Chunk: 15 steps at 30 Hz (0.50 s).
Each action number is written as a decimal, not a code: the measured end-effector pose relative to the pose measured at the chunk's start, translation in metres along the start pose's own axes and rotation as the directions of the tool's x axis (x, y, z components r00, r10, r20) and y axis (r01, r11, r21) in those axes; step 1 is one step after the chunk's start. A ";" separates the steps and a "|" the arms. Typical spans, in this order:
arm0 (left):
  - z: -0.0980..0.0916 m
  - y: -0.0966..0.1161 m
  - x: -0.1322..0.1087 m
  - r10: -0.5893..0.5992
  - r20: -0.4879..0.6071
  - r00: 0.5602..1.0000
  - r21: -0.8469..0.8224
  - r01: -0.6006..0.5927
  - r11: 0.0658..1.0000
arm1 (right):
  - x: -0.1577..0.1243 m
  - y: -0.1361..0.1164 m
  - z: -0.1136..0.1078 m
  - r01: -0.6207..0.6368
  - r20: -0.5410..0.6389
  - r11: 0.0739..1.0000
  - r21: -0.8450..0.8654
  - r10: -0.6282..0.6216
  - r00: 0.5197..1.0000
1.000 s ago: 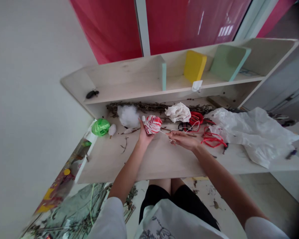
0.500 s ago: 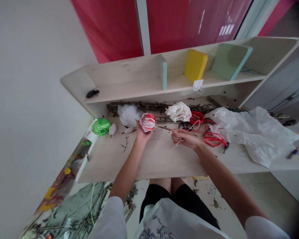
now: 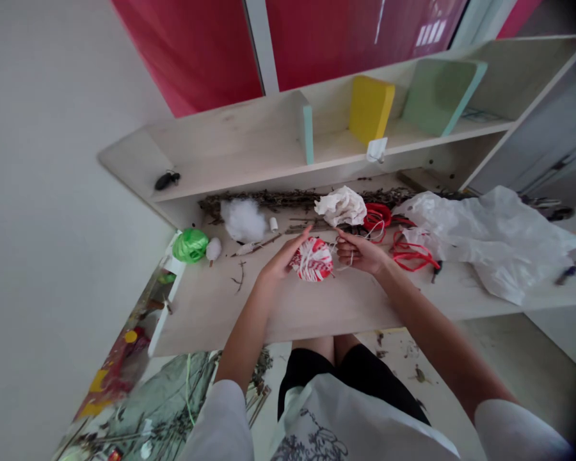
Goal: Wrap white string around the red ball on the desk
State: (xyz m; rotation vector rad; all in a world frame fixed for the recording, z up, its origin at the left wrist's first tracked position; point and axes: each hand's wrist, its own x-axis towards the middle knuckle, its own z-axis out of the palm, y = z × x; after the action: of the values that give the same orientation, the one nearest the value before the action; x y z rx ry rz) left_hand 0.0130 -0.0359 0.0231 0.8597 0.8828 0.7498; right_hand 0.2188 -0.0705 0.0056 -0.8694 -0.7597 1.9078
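A ball wound with red and white strands [image 3: 313, 260] is against the palm side of my left hand [image 3: 288, 255], whose fingers reach up along its left and top. Just right of the ball, my right hand [image 3: 360, 252] is closed on a thin white string [image 3: 346, 264], and a loose end hangs below the fingers. Behind the hands lies a crumpled white paper [image 3: 342, 206]. Red cord [image 3: 413, 253] is heaped to the right of my right hand.
White fluff [image 3: 244, 220], a small white cylinder [image 3: 273, 224] and a green ball [image 3: 191, 245] lie on the desk [image 3: 211, 314] at left. Dry twigs [image 3: 278, 199] run along the back. A clear plastic bag [image 3: 489, 237] covers the right side. Shelves [image 3: 235, 160] stand behind.
The ball has moved right and down with my left hand, close to my right hand, and has turned. The stretch of string between the hands is shorter. A small white cylinder now shows.
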 end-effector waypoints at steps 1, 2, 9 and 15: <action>0.002 -0.004 0.000 0.000 0.024 1.000 0.123 -0.003 0.992 | 0.000 0.000 0.000 0.014 -0.011 1.000 -0.002 -0.015 1.000; 0.005 -0.008 -0.001 0.012 0.048 0.999 0.229 -0.023 0.973 | 0.000 0.001 0.000 0.028 -0.021 1.000 -0.009 -0.028 0.999; 0.020 -0.019 -0.007 0.264 0.165 0.950 0.553 -0.311 0.773 | 0.000 0.004 0.002 0.192 -0.062 0.978 -0.087 -0.197 0.978; 0.018 -0.022 -0.003 0.520 -0.096 0.849 0.585 -0.374 0.719 | -0.006 0.001 0.007 0.283 -0.026 0.944 -0.167 -0.292 0.956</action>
State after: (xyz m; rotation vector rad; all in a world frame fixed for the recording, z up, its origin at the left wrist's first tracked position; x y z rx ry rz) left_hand 0.0317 -0.0534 0.0117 1.5628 1.1633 1.0743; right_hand 0.2149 -0.0775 0.0100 -0.8501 -0.9650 1.5773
